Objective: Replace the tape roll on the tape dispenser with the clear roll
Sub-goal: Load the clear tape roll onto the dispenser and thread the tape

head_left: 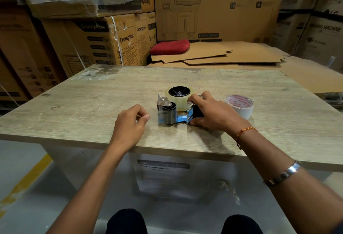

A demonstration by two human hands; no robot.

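- Fingers [197, 97] of the right hand [213, 112] curl around the black handle of the tape dispenser [174, 110], thumb at the near side, gripping it against the table; fingers of the left hand [130, 122] are curled loosely together, thumb tip pressed to the forefinger, and whether they pinch anything cannot be told.
- Stacked cardboard boxes [89, 42] fill the background; flattened cardboard sheets [232, 53] lie just behind the table.
- Table [74, 107]: pale wood-grain top, bearing both hands, the dispenser and a loose roll.
- Red cushion [169, 47]: rests on the far left end of the flattened sheets.
- Tape dispenser: lies on its side at mid-table, blue frame along the near edge, metal cutter and black roller toward the left hand.
- Clear roll [179, 96]: seated on the dispenser's black hub, at the far side of the frame.
- White roll [240, 105]: red-printed core, tilted on the table just right of the right hand, apart from the dispenser.
- Metal bracelet [284, 174] and red-orange thread [245, 131]: worn on the right forearm and wrist.
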